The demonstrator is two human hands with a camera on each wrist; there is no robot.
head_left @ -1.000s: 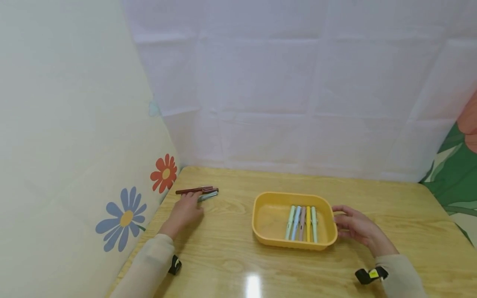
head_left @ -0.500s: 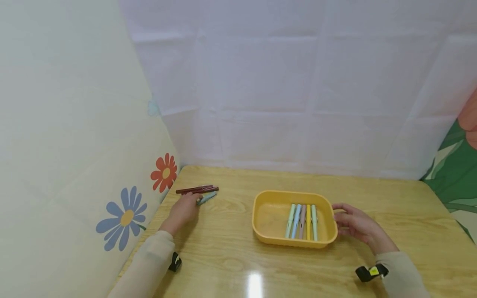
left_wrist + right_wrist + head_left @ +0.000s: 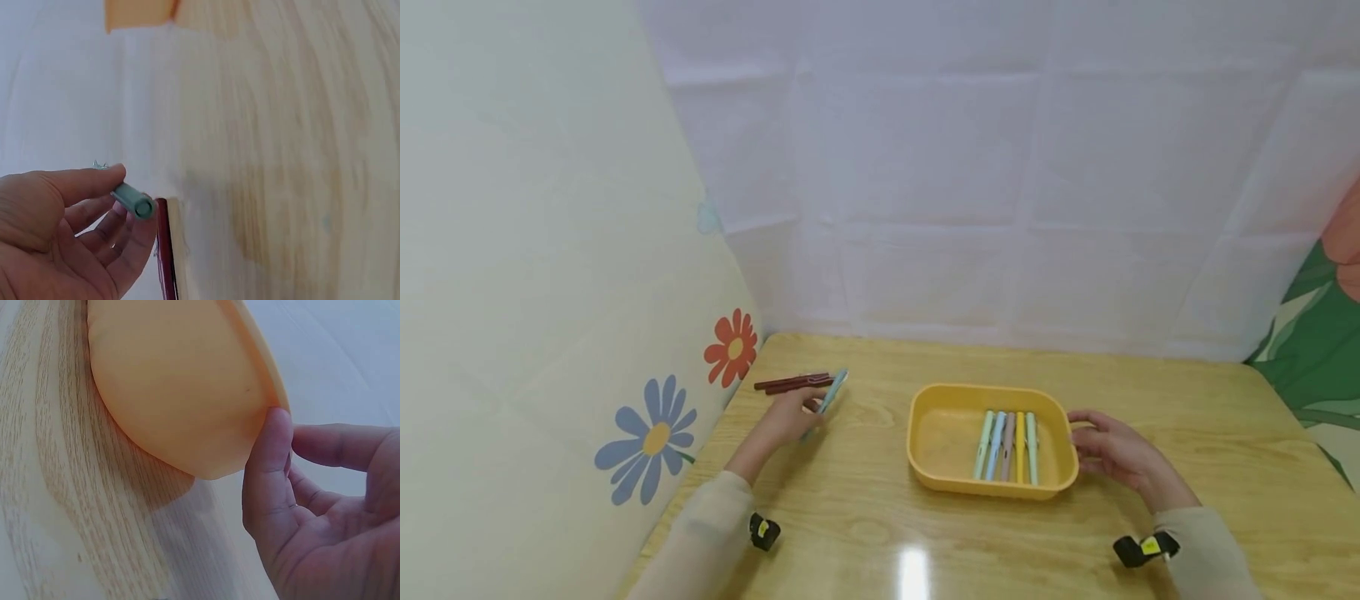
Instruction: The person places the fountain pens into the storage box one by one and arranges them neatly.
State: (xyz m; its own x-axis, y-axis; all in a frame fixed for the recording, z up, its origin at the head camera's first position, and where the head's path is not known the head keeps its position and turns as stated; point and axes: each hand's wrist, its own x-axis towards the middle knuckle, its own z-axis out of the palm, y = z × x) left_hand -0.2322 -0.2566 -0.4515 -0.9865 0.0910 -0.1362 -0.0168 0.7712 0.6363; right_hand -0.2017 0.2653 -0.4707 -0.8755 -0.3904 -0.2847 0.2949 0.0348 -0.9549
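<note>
My left hand point(image 3: 790, 417) pinches a light blue-green pen point(image 3: 833, 392) between thumb and fingers, raised at a slant off the table. The left wrist view shows the round end of this pen point(image 3: 134, 201) beyond the thumb. Just behind that hand lie dark red pens point(image 3: 786, 384), partly hidden by it. My right hand point(image 3: 1123, 454) holds the right edge of a yellow tray point(image 3: 940, 483). In the right wrist view, thumb and finger meet at the tray's rim point(image 3: 253, 331). Several pens point(image 3: 1008, 446) lie side by side in the tray's right half.
The wooden table point(image 3: 850, 508) runs back to a white cloth point(image 3: 925, 208). A flower-patterned sheet point(image 3: 550, 250) borders its left side. Between the left hand and the tray there is bare tabletop.
The blue-green pen has come up off the table in my left hand and tilted more upright, moving slightly right. My right hand and the tray stay put.
</note>
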